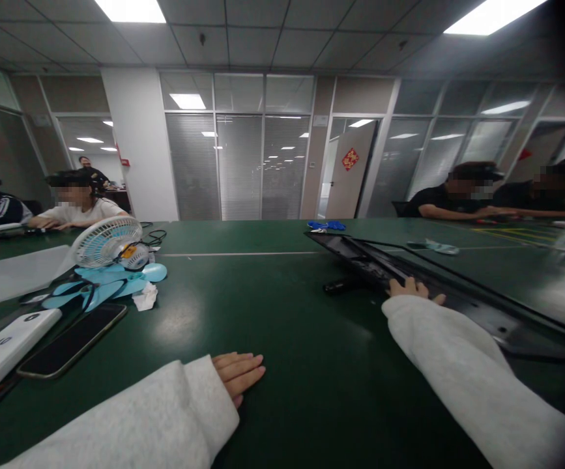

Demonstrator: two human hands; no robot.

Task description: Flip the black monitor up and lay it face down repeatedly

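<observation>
Left hand (240, 376) lies palm down on the green table (272, 312), near and left of centre, fingers straight out and side by side, pointing right; hand flat, not curled. Right hand (414, 290) reaches farther out at right, fingers a little apart and bent over a long black panel (482, 319); contact seen from above only, so cannot tell whether it pinches an edge or merely rests on the surface. Panel position: right half of the table, running obliquely from a far end near centre to a near end at the right border; raised rim along its far side. Small black object (338, 285) just left of the panel; identity unclear. Blue item (328, 225) beyond the panel's far end; small packet (441, 248) on the far side of the panel. Left side of table: white fan (109, 241) tilted back, light blue blades (103, 286) at its near side, crumpled tissue (145, 296) to their right. Nearer: dark phone (73, 342) lying flat, with a marked white device (11, 348) to its left. Two people seated at far left, two at far right; another person stands beyond the left doorway (89, 146).
</observation>
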